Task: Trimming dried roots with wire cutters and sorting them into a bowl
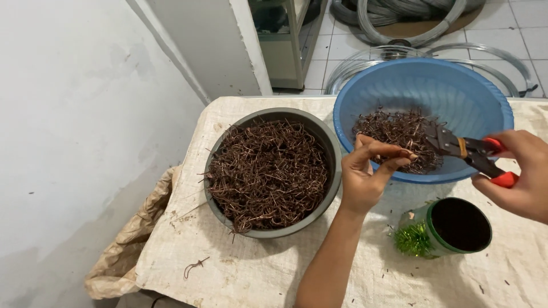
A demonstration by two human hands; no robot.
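Here's the worktop point(257, 268), draped in a pale woven sack cloth, pushed up near a white wall on its left edge. Biggest thing on it: a blue plastic basin point(456, 91) at the far right corner, tilted toward the camera, with a small heap of brown wire hooks point(394, 134) lying in its lower part. Just beside it, toward the far left, a grey bowl point(325, 142) sits flat, packed almost to the rim with a tangle of the same brown wire pieces point(268, 174); the two rims touch or nearly touch.

Over the basin's near rim, the left hand point(365, 174) is up, thumb and fingertips pinched together on something too thin to make out, right at the edge of the hook heap. The right hand point(522, 171) comes in from the right edge, wrapped around red-handled pliers point(465, 149), dark nose pointing at the left fingertips and just short of them.

Near the right edge sits a green can point(454, 228), dark inside, with a tuft of green tinsel point(412, 239) against its left side. Down at the near left corner, one stray bent wire point(195, 266) lies alone on the cloth.
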